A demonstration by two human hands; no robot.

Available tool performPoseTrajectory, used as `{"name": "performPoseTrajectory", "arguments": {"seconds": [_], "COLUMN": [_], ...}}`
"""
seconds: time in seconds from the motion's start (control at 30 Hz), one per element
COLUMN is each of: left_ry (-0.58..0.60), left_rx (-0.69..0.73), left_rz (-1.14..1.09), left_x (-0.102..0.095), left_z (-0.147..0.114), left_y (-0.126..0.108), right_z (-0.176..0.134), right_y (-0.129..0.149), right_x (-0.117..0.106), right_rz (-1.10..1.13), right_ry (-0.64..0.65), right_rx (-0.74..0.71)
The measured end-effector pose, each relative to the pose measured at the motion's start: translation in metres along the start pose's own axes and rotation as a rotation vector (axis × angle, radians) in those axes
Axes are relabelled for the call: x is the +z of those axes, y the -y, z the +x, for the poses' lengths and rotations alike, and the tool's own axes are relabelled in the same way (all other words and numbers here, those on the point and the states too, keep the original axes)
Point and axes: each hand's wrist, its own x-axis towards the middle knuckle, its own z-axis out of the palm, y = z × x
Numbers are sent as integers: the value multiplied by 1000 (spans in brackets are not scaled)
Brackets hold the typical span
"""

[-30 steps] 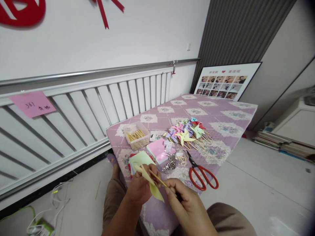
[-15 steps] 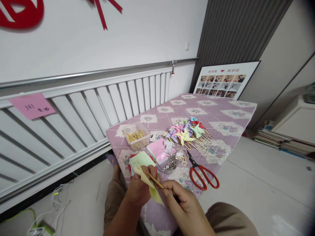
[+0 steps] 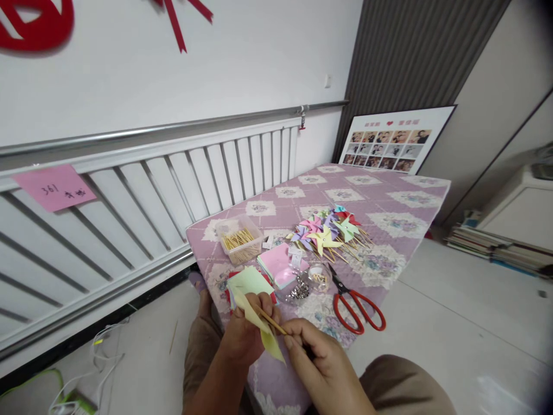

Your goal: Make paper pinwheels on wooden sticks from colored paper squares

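Observation:
Near the table's front edge, my left hand (image 3: 245, 334) is closed on a pale yellow paper pinwheel (image 3: 268, 341), its folded blades standing out between my hands. My right hand (image 3: 317, 354) pinches the end of a thin wooden stick (image 3: 273, 321) between thumb and fingers. The stick's other end meets the pinwheel at my left fingers; the exact join is hidden. Just behind my left hand lies a stack of light green paper squares (image 3: 250, 280) over red ones. To the right of my hands rest scissors with red handles (image 3: 355, 305), blades slightly apart.
A clear plastic box (image 3: 240, 239) holds many sticks. Beside it lie pink paper squares (image 3: 280, 262), a dish of small metal pins (image 3: 299, 288) and a round tub of small pieces (image 3: 318, 278). Finished pinwheels (image 3: 324, 233) are heaped farther back. A white radiator (image 3: 242, 167) borders the table's left side.
The pinwheel and the stick have shifted very slightly to the left in my hands. Both hands keep nearly the same place and grip.

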Motion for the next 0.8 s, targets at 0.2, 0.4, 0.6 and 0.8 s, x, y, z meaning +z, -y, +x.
{"name": "performPoseTrajectory", "arguments": {"seconds": [0.2, 0.4, 0.6, 0.8], "left_ry": [1, -30, -102, -146], "left_rx": [3, 19, 28, 22], "left_rz": [-6, 10, 51, 48], "left_x": [0, 1, 1, 5], "left_z": [-1, -2, -3, -2], "left_y": [0, -1, -2, -2], "right_z": [-1, 1, 0, 2], "right_y": [-3, -4, -6, -7], "right_x": [3, 7, 10, 11], "right_rz": [0, -69, -124, -158], "right_ry": [-34, -109, -140, -183], "right_rx": [-45, -127, -204, -261]}}
